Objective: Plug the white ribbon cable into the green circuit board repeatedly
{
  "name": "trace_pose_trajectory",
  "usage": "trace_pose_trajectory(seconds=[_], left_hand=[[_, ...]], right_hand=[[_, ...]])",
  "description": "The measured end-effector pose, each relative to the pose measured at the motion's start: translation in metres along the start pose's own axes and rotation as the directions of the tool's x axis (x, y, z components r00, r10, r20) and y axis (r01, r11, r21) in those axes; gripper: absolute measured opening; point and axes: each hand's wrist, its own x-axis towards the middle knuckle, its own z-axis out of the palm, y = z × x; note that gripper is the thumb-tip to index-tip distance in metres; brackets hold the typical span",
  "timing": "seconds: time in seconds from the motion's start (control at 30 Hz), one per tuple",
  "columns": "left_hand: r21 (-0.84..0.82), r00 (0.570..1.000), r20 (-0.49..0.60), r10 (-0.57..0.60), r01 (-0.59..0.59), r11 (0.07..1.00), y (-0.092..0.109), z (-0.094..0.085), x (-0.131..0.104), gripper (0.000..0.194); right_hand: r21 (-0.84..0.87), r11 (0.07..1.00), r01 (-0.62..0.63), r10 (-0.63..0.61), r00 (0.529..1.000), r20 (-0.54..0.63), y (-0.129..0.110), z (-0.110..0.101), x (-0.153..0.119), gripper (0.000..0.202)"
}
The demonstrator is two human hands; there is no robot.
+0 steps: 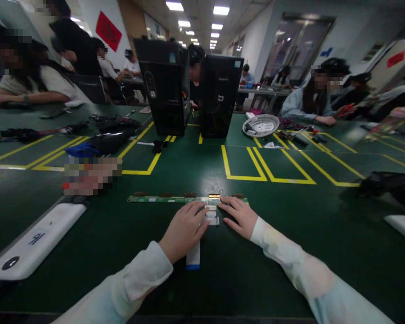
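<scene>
A long, thin green circuit board (155, 199) lies crosswise on the green table in front of me. My left hand (184, 229) bends over its middle, with thumb and fingertips at a white flat ribbon cable (193, 255). The cable's blue-tipped end comes out below that hand, and a short white piece (213, 220) shows beside the thumb. Under the palm, the middle stretch of the cable is hidden. My right hand (240, 217) rests its fingertips on the right part of the board, fingers apart and holding nothing.
Two black computer towers (218, 96) stand at the table's far side. A white basket (260, 125) holds small items at the back right. At the left lies a white device (37, 240); another white object (403, 227) is at the right. Yellow tape (246, 178) marks the table. Several people sit around.
</scene>
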Motion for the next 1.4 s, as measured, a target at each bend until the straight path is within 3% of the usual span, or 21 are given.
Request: trace_pose_trajectory(seconds=[0.13, 0.3, 0.43, 0.57, 0.73, 0.9, 1.03, 1.23, 1.4], left_hand=[[0.033, 0.995, 0.003, -0.095, 0.095, 0.995, -0.007, -0.016, -0.011, 0.041], [0.124, 0.968, 0.014, -0.250, 0.247, 0.961, -0.026, -0.029, -0.056, 0.048], [0.167, 0.934, 0.009, -0.356, 0.350, 0.922, -0.050, -0.027, -0.100, 0.051], [0.203, 0.917, -0.101, -0.385, 0.398, 0.895, -0.066, -0.014, -0.125, 0.055], [0.262, 0.904, -0.249, -0.347, 0.408, 0.875, -0.067, 0.001, -0.119, 0.054], [0.252, 0.910, -0.219, -0.351, 0.401, 0.881, -0.068, 0.001, -0.107, 0.052], [0.252, 0.912, -0.196, -0.359, 0.401, 0.881, -0.071, 0.002, -0.106, 0.053], [0.264, 0.917, -0.205, -0.341, 0.387, 0.883, -0.074, 0.004, -0.108, 0.055], [0.286, 0.901, -0.234, -0.365, 0.422, 0.860, -0.069, 0.002, -0.107, 0.053]], right_hand=[[-0.009, 1.000, -0.005, 0.005, 1.000, 0.016, 0.001, 0.001, 0.000, 0.045], [-0.021, 1.000, -0.003, 0.004, 1.000, 0.028, 0.000, 0.000, 0.000, 0.045], [-0.023, 1.000, -0.003, 0.003, 1.000, 0.018, 0.000, 0.001, 0.000, 0.045], [-0.018, 1.000, 0.011, -0.011, 1.000, -0.005, 0.002, 0.003, 0.000, 0.045], [0.012, 0.998, 0.067, -0.066, 0.997, -0.041, -0.005, -0.002, 0.001, 0.043], [0.049, 0.991, 0.122, -0.122, 0.993, -0.005, -0.028, -0.007, 0.008, 0.041], [0.040, 0.996, 0.082, -0.085, 0.993, 0.076, -0.040, -0.007, 0.016, 0.047], [0.040, 0.999, 0.007, -0.015, 0.978, 0.210, -0.040, -0.007, 0.021, 0.055], [0.038, 0.999, -0.008, 0.000, 0.976, 0.219, -0.039, -0.008, 0.018, 0.055]])
